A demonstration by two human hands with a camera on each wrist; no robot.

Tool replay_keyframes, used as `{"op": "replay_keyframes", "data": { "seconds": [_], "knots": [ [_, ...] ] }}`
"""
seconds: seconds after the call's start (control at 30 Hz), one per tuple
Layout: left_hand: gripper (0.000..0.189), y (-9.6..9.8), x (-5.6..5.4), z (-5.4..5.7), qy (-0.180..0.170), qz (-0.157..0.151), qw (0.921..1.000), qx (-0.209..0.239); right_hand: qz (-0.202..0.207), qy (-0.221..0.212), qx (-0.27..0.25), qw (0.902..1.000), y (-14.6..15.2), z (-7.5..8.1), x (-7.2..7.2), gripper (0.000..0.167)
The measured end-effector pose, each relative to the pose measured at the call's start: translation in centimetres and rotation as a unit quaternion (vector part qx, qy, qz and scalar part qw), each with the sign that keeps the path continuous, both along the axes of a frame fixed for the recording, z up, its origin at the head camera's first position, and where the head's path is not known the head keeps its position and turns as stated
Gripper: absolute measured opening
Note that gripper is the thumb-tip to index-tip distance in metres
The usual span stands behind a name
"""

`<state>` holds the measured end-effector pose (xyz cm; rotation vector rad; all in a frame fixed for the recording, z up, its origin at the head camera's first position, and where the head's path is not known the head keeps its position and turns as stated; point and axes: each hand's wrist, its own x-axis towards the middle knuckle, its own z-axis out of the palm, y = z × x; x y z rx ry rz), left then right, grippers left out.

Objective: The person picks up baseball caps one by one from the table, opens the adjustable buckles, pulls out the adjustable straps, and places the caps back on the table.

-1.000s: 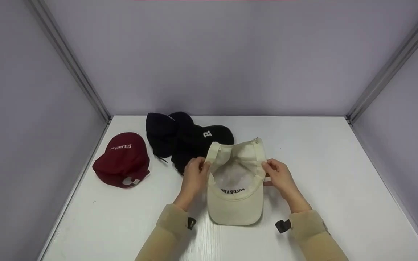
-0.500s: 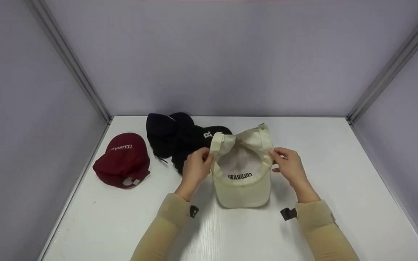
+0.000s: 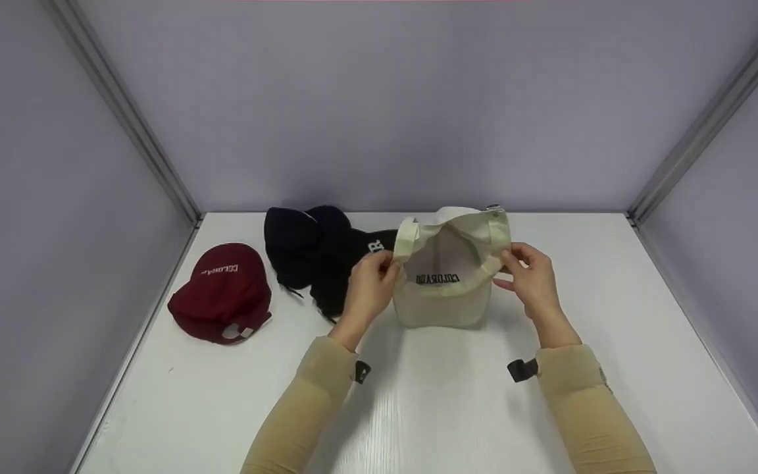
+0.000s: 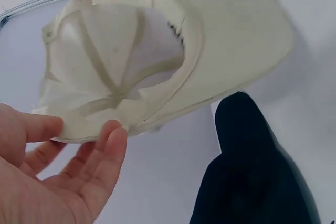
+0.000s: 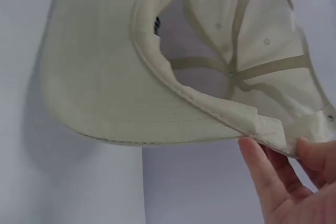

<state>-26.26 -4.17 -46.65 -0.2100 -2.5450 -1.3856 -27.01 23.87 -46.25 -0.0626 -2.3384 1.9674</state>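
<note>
A cream baseball cap [image 3: 441,309] is held up between both hands, its hollow inside and the underside of its brim facing the head camera. Dark lettering shows through inside the crown. My left hand [image 3: 371,286] pinches the sweatband edge on the left side, thumb inside. On the opposite edge, my right hand [image 3: 531,280] pinches the cap in the same way. The left wrist view shows the left fingers [image 4: 107,153] under the rim, and in the right wrist view the right thumb [image 5: 315,153] presses the sweatband.
A dark red cap [image 3: 224,289] lies at the left of the white table [image 3: 616,395]. Behind the left hand lie a black cap [image 3: 336,276] with a white letter and a dark navy cap [image 3: 290,243], overlapping. Grey panels [image 3: 412,105] wall the back and sides.
Both hands have carried the cream cap away from the body and slightly right, tilting it so the brim's underside looks shorter. It now covers more of the black cap. The other caps stay put.
</note>
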Motion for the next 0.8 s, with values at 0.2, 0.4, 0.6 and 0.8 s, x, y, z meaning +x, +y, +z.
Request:
{"op": "replay_keyframes", "data": {
  "seconds": [0.2, 0.4, 0.6, 0.8],
  "knots": [
    [0.012, 0.4, -0.5, -0.9, 0.066, -0.044, 0.9959, 0.044, -0.008, 0.042, -0.052, 0.9977, 0.8, -1.3, -0.5, 0.028],
    [0.01, 0.6, -0.7, -2.3, 0.123, -0.063, 0.9887, 0.058, 0.022, 0.071, -0.124, 0.9895, 1.9, -3.2, -0.9, 0.022],
    [0.007, 0.6, -0.5, -3.4, 0.161, -0.08, 0.9823, 0.053, 0.053, 0.08, -0.183, 0.9785, 2.8, -4.2, -0.8, 0.027],
    [0.009, 0.1, 0.2, -4.5, 0.163, -0.121, 0.9781, 0.047, 0.134, 0.057, -0.194, 0.9703, 4.4, -4.9, -0.1, 0.025]
  ]
}}
